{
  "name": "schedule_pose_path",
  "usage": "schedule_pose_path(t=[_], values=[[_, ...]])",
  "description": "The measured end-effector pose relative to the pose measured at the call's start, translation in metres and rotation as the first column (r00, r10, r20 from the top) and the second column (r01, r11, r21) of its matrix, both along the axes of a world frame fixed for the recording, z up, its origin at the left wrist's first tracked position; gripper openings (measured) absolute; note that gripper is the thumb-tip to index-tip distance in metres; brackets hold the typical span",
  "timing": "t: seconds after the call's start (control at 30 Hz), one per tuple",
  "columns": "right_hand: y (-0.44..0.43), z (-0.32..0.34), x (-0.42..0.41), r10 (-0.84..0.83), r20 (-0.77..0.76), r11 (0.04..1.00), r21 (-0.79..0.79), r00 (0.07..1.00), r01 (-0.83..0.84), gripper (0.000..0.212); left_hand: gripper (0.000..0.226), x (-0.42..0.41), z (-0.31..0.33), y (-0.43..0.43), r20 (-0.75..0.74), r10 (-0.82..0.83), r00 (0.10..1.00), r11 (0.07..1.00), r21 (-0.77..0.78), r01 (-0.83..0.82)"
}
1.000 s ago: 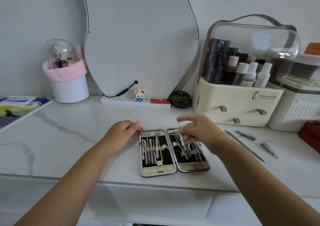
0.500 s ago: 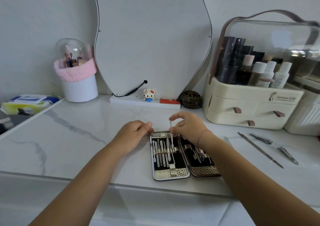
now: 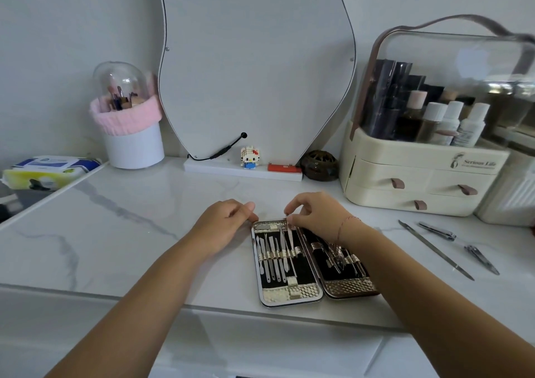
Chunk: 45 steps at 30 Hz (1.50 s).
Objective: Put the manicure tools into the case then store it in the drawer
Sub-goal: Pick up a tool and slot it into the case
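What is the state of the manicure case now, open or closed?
Open. The manicure case lies spread flat on the countertop, both halves facing up, with tools showing inside.

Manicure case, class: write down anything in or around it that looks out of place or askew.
Three tools lie loose on the counter right of the open case: a long file, a nail clipper and a second clipper. In the left half, the tool the right hand pinches slants against its straighter neighbours.
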State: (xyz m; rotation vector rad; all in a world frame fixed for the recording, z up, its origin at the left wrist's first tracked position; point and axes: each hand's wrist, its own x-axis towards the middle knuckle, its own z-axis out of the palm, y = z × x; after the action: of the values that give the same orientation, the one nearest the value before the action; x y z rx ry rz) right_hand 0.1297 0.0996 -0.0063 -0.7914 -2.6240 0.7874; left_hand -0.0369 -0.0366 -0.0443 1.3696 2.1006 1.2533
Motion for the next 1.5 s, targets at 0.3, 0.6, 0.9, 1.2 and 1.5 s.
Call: schedule_pose_path(t=[0.3,0.6,0.9,1.2,1.5], values=[[-0.008,-0.006,0.013,0.108,-0.007,0.994,-0.008,0.994,-0.108,0.017,0.017,-0.001,-0.004,0.003,-0.104,-0.072,0.992,0.997,-0.008,0.071],[-0.013,-0.004,0.022,0.197,0.004,0.980,-0.036,0.980,-0.197,0.018,0.012,0.002,0.000,0.001,-0.090,-0.093,0.992,0.995,-0.045,0.089],[-0.012,-0.004,0.029,0.196,0.031,0.981,0.004,0.980,-0.196,0.020,0.010,0.006,0.002,0.004,-0.069,-0.029,0.997,1.000,-0.002,0.029],[-0.015,-0.005,0.037,0.191,0.083,0.975,0.099,0.978,-0.199,0.025,0.016,0.006,0.004,0.018,-0.073,0.066,0.995,0.998,-0.017,-0.067],[-0.017,-0.010,0.042,0.185,-0.031,0.977,0.117,0.982,-0.180,0.024,0.012,0.006,0.002,0.016,-0.037,0.062,0.997,0.998,-0.027,-0.063]])
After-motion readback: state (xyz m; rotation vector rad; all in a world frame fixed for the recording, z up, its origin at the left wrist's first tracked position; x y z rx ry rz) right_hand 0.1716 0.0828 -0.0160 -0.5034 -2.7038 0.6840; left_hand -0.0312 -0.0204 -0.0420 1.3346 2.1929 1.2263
